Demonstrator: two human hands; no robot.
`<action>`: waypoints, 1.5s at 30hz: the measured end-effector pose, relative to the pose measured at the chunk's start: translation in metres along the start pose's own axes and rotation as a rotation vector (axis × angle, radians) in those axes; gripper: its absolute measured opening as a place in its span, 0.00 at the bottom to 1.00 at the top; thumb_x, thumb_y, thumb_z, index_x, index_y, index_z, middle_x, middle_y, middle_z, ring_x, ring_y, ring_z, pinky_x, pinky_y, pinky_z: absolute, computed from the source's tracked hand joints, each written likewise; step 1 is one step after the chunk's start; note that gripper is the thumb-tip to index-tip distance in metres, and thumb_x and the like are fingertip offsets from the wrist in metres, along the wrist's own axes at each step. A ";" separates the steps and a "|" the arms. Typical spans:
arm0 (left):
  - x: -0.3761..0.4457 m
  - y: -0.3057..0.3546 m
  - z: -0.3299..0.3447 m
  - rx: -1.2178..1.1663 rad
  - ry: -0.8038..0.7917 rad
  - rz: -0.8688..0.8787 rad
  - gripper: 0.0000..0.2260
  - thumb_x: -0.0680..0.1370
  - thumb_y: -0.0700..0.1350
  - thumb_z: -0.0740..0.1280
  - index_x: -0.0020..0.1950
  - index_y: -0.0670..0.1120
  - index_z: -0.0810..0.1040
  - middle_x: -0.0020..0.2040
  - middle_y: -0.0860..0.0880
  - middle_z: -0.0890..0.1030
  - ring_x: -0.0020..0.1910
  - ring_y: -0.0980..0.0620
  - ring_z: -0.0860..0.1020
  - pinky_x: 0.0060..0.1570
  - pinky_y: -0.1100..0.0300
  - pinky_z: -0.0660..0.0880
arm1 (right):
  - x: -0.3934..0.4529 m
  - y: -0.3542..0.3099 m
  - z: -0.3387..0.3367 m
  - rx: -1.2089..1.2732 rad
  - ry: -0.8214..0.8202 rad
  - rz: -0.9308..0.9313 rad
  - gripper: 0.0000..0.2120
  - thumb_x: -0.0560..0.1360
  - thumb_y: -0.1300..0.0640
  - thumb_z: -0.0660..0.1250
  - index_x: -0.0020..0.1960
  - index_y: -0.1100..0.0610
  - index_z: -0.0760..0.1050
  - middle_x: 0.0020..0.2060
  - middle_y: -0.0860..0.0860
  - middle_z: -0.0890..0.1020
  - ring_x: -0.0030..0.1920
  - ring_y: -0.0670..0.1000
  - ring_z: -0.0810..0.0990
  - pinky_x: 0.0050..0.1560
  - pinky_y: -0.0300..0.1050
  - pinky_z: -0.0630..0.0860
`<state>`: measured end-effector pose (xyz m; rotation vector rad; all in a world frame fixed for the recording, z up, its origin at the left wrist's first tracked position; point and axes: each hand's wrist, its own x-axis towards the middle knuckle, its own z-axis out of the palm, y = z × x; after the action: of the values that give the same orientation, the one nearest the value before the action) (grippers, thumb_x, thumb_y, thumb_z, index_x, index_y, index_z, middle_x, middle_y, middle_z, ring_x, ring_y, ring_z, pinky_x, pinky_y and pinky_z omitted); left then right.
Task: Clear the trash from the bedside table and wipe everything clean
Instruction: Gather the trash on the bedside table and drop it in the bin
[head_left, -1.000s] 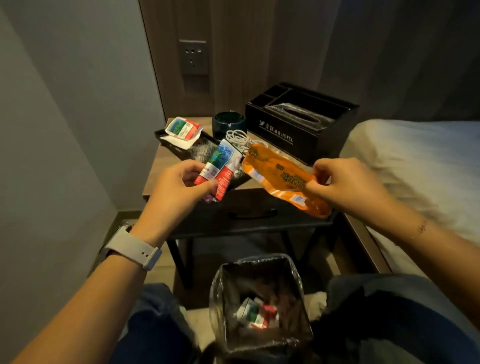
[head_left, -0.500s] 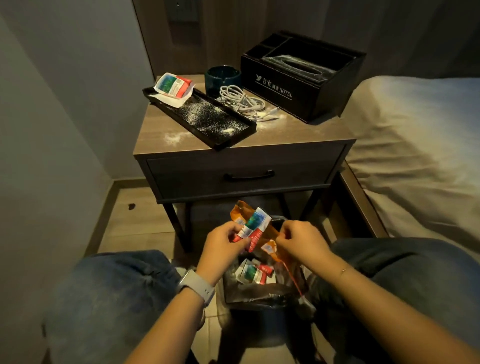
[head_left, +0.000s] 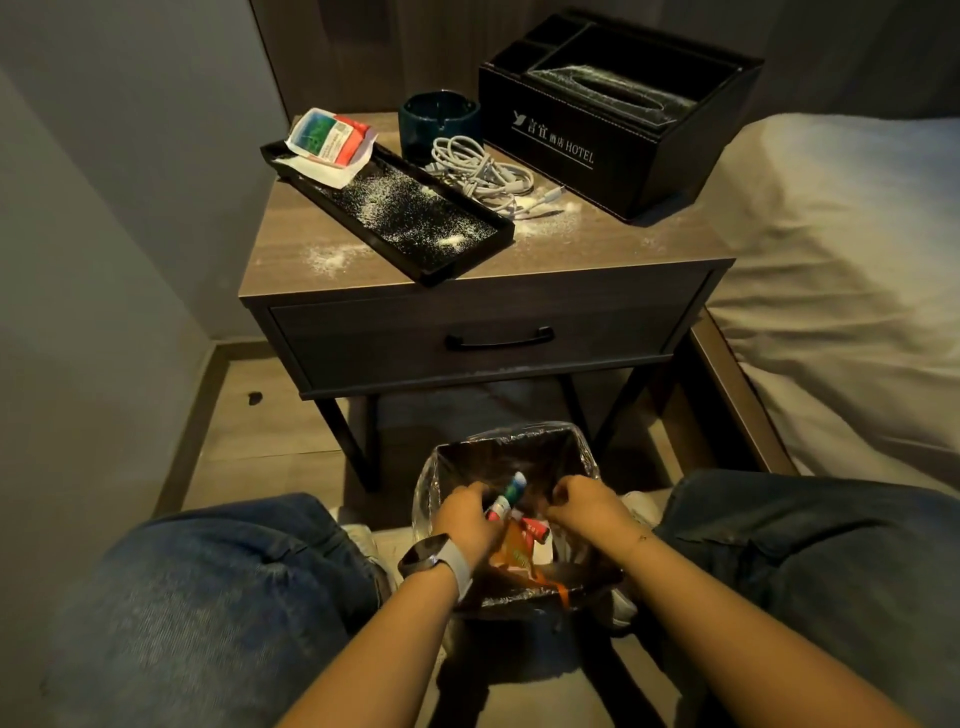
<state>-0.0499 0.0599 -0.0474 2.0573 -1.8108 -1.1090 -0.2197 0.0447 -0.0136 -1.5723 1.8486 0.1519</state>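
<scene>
At lower centre my left hand (head_left: 464, 514) is pinching a light, crinkly wrapper (head_left: 508, 499) over the bin (head_left: 582, 447); my right hand (head_left: 584, 504) looks curled, grip unclear

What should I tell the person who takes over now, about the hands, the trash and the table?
Left hand: over the lined trash bin, gripping a red and green wrapper.
Right hand: also over the bin, fingers curled; whether it holds anything cannot be told.
Orange wrapper: in the bin with other packets.
Left on the bedside table: one red and green packet on white paper at the far end of the black tray.
Not yet wiped: white powder on the tray and the tabletop, around the white cable.
</scene>
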 end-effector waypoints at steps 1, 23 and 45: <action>-0.001 0.003 -0.006 0.005 0.000 0.010 0.17 0.75 0.48 0.70 0.62 0.48 0.76 0.59 0.48 0.78 0.58 0.47 0.78 0.53 0.62 0.72 | -0.003 -0.001 -0.007 -0.005 0.036 -0.024 0.14 0.74 0.49 0.67 0.57 0.54 0.77 0.52 0.52 0.82 0.54 0.52 0.79 0.53 0.45 0.76; 0.020 0.088 -0.315 -0.045 0.619 0.366 0.12 0.75 0.43 0.70 0.58 0.47 0.79 0.53 0.51 0.81 0.50 0.54 0.79 0.50 0.60 0.75 | -0.038 -0.181 -0.216 0.162 0.461 -0.762 0.13 0.75 0.56 0.68 0.59 0.52 0.77 0.52 0.47 0.81 0.52 0.44 0.79 0.55 0.42 0.77; 0.241 0.070 -0.416 -0.119 0.800 0.167 0.13 0.75 0.43 0.71 0.59 0.46 0.77 0.55 0.45 0.82 0.53 0.46 0.79 0.53 0.51 0.77 | 0.060 -0.249 -0.237 0.116 0.600 -0.869 0.14 0.75 0.54 0.67 0.60 0.49 0.77 0.54 0.42 0.79 0.54 0.42 0.76 0.58 0.38 0.72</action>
<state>0.1522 -0.3133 0.1887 1.8406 -1.4154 -0.2550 -0.0967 -0.1887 0.2150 -2.3385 1.3365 -0.8790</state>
